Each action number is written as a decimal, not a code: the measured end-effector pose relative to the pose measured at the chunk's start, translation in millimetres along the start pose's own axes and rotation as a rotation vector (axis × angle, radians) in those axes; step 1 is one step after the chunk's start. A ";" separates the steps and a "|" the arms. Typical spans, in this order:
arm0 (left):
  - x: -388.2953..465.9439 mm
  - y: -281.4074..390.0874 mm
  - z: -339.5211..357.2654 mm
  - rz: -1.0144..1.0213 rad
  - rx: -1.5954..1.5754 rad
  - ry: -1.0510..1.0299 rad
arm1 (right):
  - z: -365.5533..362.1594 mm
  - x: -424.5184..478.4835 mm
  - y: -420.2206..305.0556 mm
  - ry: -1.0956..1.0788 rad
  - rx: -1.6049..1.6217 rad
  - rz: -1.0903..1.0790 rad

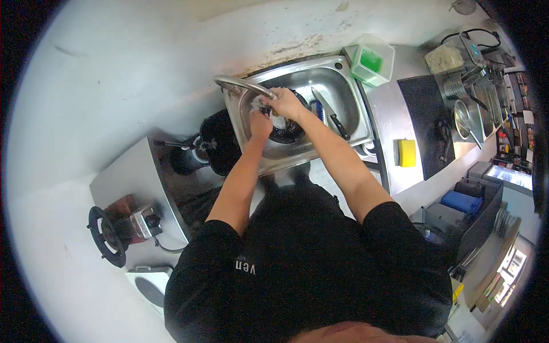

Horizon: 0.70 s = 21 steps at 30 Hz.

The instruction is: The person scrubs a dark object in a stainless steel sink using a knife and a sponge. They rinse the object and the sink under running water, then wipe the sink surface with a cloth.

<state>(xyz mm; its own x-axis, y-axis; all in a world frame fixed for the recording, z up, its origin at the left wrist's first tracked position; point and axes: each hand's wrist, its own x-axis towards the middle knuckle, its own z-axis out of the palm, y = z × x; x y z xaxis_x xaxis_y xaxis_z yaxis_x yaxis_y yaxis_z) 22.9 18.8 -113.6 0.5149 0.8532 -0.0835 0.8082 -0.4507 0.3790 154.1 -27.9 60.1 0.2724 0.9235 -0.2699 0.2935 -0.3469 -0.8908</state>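
My left hand (pixel 260 124) and my right hand (pixel 285 104) are close together over the left part of a stainless steel sink (pixel 349 85). They are just under the curved metal faucet (pixel 244 81). Between the fingers is a small dark item (pixel 266 110), with whitish, glistening water or film beside it; the fingers partly hide it, and I cannot tell which hand grips it. A round black pan (pixel 288 135) lies in the basin below. To its right rest a kitchen knife (pixel 330 113) with a black handle and a blue-bristled brush (pixel 318 109), partly covered by the blade.
Right of the sink, a clear plastic container (pixel 373 62) holds something green. A yellow sponge (pixel 406 153) and a black mat (pixel 426 124) lie on the steel counter. Left are a black bin-like container (pixel 221 141) and a gas burner (pixel 107 236). A wall (pixel 171 55) rises behind.
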 end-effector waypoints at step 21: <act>122.7 40.6 -136.1 0.690 0.770 -0.059 | -45.8 -101.1 74.2 0.045 0.750 0.454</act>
<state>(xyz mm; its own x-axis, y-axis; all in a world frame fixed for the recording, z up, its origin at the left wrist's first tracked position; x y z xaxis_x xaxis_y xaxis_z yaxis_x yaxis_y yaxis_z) 80.0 140.9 17.0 0.9321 0.3402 -0.1245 0.2848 -0.9005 -0.3286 190.3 -154.4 38.1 0.2569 0.7100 -0.6557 -0.5277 -0.4654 -0.7106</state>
